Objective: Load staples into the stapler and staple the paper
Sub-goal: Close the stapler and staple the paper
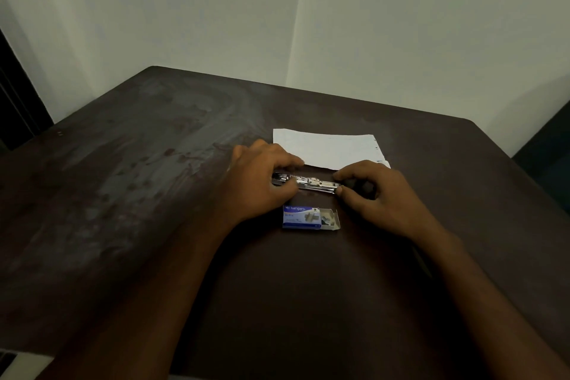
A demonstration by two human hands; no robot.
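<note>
1. Chrome stapler (311, 183) sat pinched at both ends: I saw the left hand (262, 176) curled over one end and the right hand (370, 191) gripping the other, probably steadying it to work the magazine open.
2. Open staple box (303, 217) lay just nearer me, handy for refilling.
3. Paper (330, 148) waited beyond on the dark table (123, 194).

Head view — forward, down, close over table (123, 194)
</note>
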